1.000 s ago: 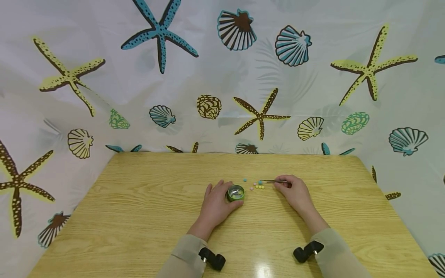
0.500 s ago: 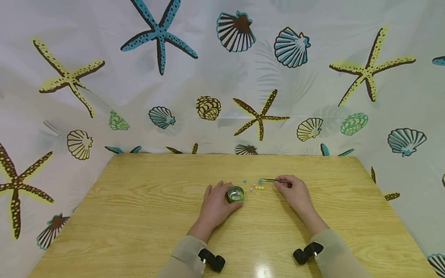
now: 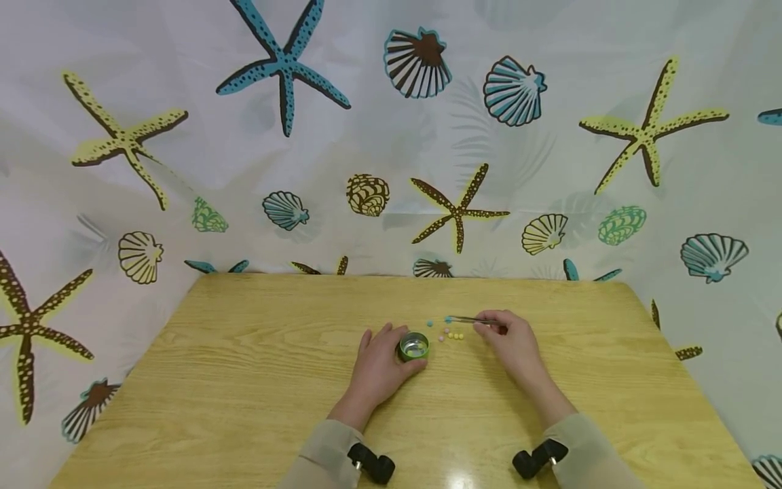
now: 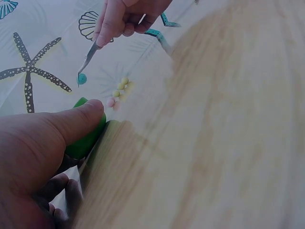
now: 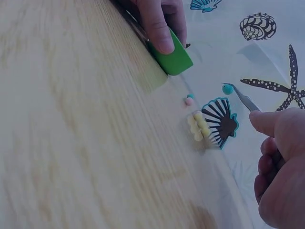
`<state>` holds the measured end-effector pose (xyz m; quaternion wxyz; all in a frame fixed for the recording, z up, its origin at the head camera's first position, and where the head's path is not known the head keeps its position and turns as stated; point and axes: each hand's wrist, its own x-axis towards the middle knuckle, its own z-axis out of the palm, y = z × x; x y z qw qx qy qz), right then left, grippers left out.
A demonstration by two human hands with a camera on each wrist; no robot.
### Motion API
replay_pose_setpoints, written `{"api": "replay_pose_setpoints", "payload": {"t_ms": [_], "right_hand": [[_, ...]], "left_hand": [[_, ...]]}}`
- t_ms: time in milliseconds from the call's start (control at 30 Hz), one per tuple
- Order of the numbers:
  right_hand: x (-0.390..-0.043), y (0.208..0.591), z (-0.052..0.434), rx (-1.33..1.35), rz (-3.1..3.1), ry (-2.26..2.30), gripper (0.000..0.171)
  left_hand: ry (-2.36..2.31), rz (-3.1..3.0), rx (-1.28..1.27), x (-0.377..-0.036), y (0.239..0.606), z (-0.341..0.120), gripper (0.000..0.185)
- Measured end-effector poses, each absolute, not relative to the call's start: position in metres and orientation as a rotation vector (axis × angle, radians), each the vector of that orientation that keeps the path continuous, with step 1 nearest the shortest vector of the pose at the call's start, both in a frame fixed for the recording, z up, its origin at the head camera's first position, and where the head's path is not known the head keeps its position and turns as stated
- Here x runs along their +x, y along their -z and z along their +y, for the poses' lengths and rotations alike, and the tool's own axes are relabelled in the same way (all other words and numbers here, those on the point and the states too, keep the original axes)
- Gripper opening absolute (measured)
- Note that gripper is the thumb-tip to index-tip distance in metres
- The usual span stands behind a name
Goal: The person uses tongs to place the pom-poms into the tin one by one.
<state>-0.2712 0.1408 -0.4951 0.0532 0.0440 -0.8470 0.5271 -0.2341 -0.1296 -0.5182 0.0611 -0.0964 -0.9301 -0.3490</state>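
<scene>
Tweezers (image 3: 469, 319) shifted left with teal bead (image 3: 448, 319); tips blurred.

place: staged recording booth, not a lived-in room | evidence: curtain (image 3: 550, 170) printed with starfish and shells hangs close round 3 sides | counter (image 3: 244, 380): light wood-grain top, pushed up against the curtain | gear: black camera mounts (image 3: 371, 466) strapped at both sleeves

L hand (image 4: 33, 157) hides most of green tin (image 4: 86, 136).
</scene>
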Motion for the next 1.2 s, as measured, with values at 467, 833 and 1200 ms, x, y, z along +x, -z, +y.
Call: {"api": "replay_pose_setpoints", "payload": {"t_ms": [467,833,1200], "right_hand": [[-0.26,0.491,0.116,0.291,-2.604,-1.562,0.013],[-0.253,0.493,0.108,0.341,-2.658,-1.509,0.009],[-0.257,0.492,0.111,0.373,-2.687,-1.483,0.012]], "left_hand": [[1.024,-2.833,-0.298,-0.231,0.52,-0.13,0.071],[1.015,-2.823,-0.302,-0.232,0.522,-0.13,0.07],[1.031,-2.808,-0.302,-0.233,0.517,-0.129,0.067]]}}
